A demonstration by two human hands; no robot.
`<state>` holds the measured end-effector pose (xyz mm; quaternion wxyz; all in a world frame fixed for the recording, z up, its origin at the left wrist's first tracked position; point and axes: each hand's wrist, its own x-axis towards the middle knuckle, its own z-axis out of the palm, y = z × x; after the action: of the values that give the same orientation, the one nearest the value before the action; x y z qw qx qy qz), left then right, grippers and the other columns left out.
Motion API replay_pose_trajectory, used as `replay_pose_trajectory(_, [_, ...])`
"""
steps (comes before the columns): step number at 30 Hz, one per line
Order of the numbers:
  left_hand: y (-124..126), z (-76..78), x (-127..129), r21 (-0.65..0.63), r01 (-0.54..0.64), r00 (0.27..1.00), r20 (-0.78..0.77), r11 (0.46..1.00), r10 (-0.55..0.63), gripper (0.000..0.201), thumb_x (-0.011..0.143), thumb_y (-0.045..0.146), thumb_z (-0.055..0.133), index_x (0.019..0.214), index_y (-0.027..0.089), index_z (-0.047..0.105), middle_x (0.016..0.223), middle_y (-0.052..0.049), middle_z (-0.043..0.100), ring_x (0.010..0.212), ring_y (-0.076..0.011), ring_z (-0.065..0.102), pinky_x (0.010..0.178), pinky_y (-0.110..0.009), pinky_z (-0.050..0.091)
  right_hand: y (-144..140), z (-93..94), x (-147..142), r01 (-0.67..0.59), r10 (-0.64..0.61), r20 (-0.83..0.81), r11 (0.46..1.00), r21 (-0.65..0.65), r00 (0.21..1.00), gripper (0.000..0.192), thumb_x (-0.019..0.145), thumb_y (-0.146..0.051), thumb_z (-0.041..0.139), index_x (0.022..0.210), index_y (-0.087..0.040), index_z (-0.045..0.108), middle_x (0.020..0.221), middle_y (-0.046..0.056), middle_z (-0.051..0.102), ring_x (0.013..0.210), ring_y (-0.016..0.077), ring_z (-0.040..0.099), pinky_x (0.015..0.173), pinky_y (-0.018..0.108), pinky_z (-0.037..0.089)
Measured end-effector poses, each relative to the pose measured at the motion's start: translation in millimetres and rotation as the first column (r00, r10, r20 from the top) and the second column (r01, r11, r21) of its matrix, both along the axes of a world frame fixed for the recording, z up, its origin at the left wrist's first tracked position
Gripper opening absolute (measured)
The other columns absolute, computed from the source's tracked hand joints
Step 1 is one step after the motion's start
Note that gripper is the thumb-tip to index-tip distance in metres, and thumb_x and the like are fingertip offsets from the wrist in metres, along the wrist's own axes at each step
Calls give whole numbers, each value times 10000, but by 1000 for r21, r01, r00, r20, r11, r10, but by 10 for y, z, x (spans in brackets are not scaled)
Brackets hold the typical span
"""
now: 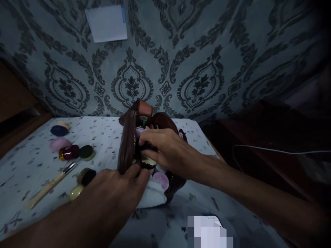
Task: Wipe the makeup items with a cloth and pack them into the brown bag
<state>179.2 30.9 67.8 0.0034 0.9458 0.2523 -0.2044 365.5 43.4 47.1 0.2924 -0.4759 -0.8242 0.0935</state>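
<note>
A dark brown zippered bag [126,144] stands on the cloth-covered table, its top pulled apart. My left hand [121,184] grips the near edge of the opening with curled fingers. From the right, my right hand [168,146] reaches into the bag, thumb and fingers drawn together; whatever they hold is hidden. Inside the bag, a pink round lid [161,180] and a green bottle top [143,120] show. A white cloth [152,194] hangs at the bag's near side, under my hands.
Left of the bag lie a wooden-handled brush [50,186], a dark red bottle [70,152], a pink egg-shaped item [59,144] and several small jars, including a green-lidded jar [87,152]. A pixelated bright object [209,230] lies at the front. The patterned wall [165,69] borders the table.
</note>
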Motion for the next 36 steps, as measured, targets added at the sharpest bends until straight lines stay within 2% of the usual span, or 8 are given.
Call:
replay_pose_trajectory(7, [-19, 36, -7, 44, 26, 999, 30, 999, -28, 762, 546, 40, 623, 1286, 173, 496, 1121, -125, 644, 735, -236, 665, 627, -321, 522, -2, 92, -30, 105, -109, -135, 994, -33, 985, 202, 775, 1, 573, 873, -176, 588, 772, -7, 663, 700, 123, 609, 638, 219, 412])
replay_pose_trajectory(13, [-24, 5, -134, 45, 70, 983, 164, 997, -76, 779, 582, 79, 594, 1342, 168, 445, 1251, -162, 610, 839, -242, 656, 711, -335, 521, 134, 79, -120, 113, -112, -139, 994, -1, 984, 188, 786, -3, 543, 855, -172, 590, 740, -11, 646, 698, 123, 605, 675, 226, 425])
replay_pose_trajectory(16, [-20, 22, -125, 26, 80, 990, 117, 996, -83, 815, 537, 50, 620, 1329, 150, 453, 1243, -161, 610, 838, -255, 658, 704, -350, 531, 134, 99, -118, 124, -121, -128, 992, 14, 984, 165, 801, -21, 561, 858, -170, 600, 780, 3, 665, 737, 134, 620, 684, 229, 430])
replay_pose_trajectory(19, [-15, 51, -73, 23, 50, 996, 70, 998, -52, 745, 526, 7, 621, 1247, 158, 509, 1136, -124, 640, 743, -237, 664, 624, -325, 524, 80, 128, -71, 181, -172, -143, 982, 50, 975, 80, 834, -105, 617, 877, -173, 616, 803, 14, 679, 741, 146, 626, 677, 237, 433])
replay_pose_trajectory(24, [-25, 19, -67, 136, 75, 985, 142, 988, -94, 643, 596, 13, 637, 1212, 163, 525, 1096, -123, 622, 724, -236, 675, 598, -321, 523, 2, 143, 15, 353, -359, 44, 929, 109, 932, 169, 833, -205, 672, 996, -168, 648, 942, 72, 689, 807, 192, 627, 684, 270, 419])
replay_pose_trajectory(28, [-40, 29, -99, 154, 91, 982, 150, 984, -114, 543, 675, 27, 604, 1195, 156, 515, 1110, -121, 614, 706, -218, 666, 586, -311, 512, 21, 128, -16, 323, -312, 208, 946, -21, 927, 130, 834, -143, 648, 959, -135, 681, 898, 89, 713, 816, 209, 647, 677, 269, 399])
replay_pose_trajectory(31, [-31, 22, -125, 130, 96, 980, 160, 987, -117, 516, 674, -5, 571, 1156, 166, 507, 1074, -92, 616, 717, -201, 655, 607, -292, 496, 67, 134, -71, 290, -279, 183, 956, -38, 943, 165, 849, -78, 583, 942, -130, 708, 861, 79, 735, 780, 190, 661, 666, 254, 398])
replay_pose_trajectory(36, [12, -98, -166, 119, 80, 963, 247, 990, -107, 440, 715, 58, 613, 1114, 191, 484, 1015, -70, 601, 703, -224, 631, 602, -327, 476, 129, 157, -98, 289, -275, 175, 956, -55, 945, 251, 834, -53, 576, 1011, -133, 734, 923, 82, 758, 839, 198, 688, 709, 247, 422])
